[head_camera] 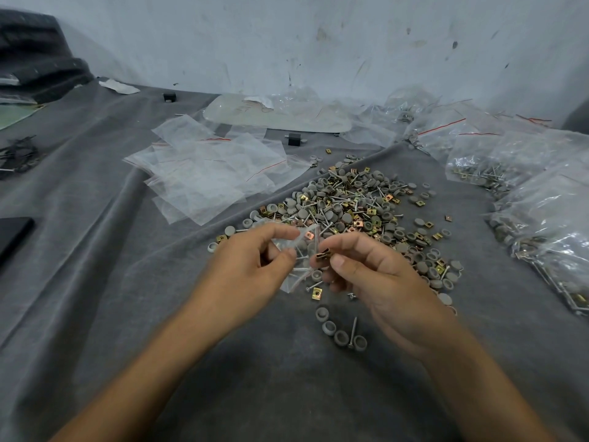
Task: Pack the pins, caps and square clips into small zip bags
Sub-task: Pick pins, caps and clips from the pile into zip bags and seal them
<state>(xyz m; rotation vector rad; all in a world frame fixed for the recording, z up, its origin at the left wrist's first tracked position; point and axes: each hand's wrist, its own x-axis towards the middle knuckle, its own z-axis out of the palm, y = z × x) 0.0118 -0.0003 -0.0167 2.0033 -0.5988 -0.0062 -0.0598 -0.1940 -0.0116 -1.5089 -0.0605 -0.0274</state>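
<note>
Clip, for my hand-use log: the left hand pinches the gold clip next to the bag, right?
Not quite. The head view shows the right hand pinching the gold clip next to the bag; the left hand holds the bag.

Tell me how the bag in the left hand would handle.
The bag looks thin and creased, so probably floppy. Pins inside likely weigh it down and might pierce it. Its glossy film may slip.

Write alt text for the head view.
A person's left hand holds a small zip bag while the right hand pinches a brass square clip next to it, near a pile of pins, caps and clips on grey cloth.
</note>
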